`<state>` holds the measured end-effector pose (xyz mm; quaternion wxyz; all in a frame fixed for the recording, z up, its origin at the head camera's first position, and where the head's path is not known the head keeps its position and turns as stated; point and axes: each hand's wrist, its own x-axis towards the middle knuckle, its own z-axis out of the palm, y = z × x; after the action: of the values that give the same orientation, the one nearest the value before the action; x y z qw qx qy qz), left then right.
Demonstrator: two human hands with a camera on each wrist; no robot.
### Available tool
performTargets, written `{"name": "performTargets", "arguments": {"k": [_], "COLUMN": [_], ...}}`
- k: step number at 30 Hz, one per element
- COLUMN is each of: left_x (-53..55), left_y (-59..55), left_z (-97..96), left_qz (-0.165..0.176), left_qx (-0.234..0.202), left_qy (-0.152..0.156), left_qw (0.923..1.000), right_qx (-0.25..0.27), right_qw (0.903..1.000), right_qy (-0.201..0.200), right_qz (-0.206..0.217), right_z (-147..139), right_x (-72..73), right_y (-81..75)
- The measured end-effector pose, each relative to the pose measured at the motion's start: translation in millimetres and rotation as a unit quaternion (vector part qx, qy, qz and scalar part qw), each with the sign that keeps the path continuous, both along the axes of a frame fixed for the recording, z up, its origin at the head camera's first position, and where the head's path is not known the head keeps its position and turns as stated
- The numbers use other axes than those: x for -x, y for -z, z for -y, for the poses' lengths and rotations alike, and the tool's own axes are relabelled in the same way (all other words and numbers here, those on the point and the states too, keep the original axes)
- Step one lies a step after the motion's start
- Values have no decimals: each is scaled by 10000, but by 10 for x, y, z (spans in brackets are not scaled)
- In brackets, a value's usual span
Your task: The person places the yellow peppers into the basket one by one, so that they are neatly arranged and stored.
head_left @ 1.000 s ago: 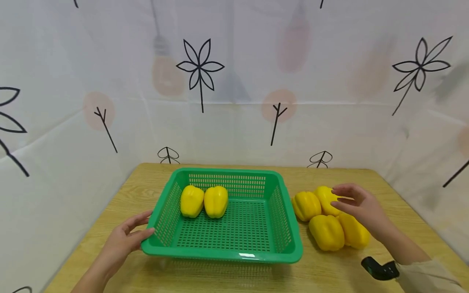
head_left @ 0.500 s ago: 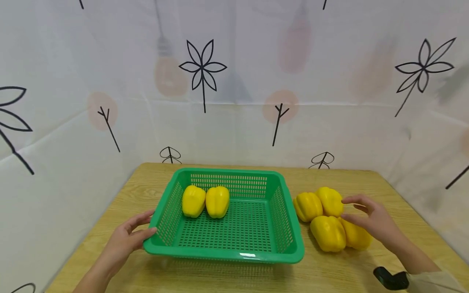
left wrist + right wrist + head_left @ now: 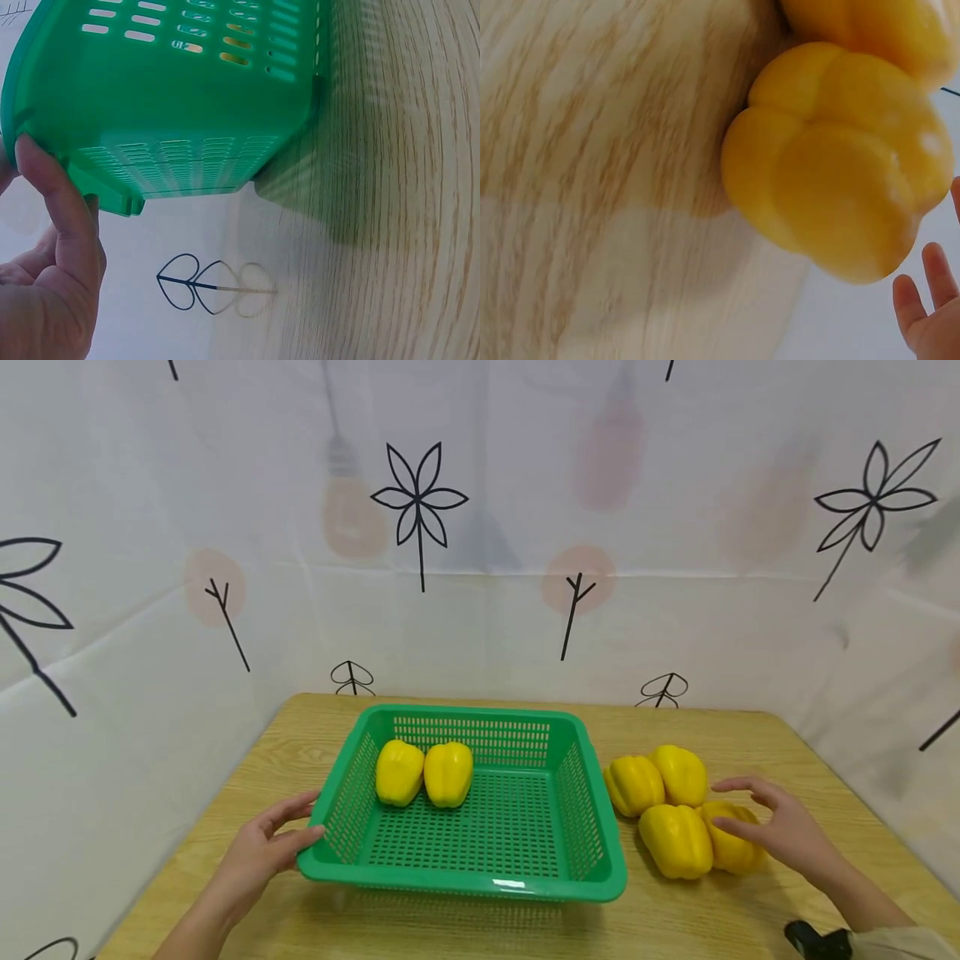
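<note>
The right grip, fingers parted, holds nothing; just left of it on the tabletop sits a yellow pepper. The left grip pinches the green basket by its rim. Thumb and fingers should straddle that pepper squarely, without nudging the neighbouring peppers.

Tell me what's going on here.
A person's left hand holds the rim of a green basket with two yellow peppers inside. Four more peppers lie on the table to the basket's right. The right hand is close by the rightmost one, fingers apart, holding nothing.
</note>
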<state>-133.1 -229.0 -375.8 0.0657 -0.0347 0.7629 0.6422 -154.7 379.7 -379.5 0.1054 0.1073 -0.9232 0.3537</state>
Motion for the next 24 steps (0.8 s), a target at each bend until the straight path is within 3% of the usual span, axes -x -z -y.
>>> {"name": "performTargets", "arguments": {"k": [9, 19, 24], "left_x": [9, 0, 4], "left_y": [-1, -6, 1], "left_z": [0, -7, -1], "left_qz": [4, -16, -126], "left_qx": [3, -17, -47], "left_qy": [3, -16, 66], "left_qw": [10000, 10000, 9999], "right_qx": [-88, -157, -129], "right_qw": [9991, 9986, 9966], "right_qy": [-256, -310, -537], "right_qz": [-335, 393, 610], "right_z": [-106, -172, -220], "right_x": [4, 1, 3], "right_y": [153, 217, 250]}}
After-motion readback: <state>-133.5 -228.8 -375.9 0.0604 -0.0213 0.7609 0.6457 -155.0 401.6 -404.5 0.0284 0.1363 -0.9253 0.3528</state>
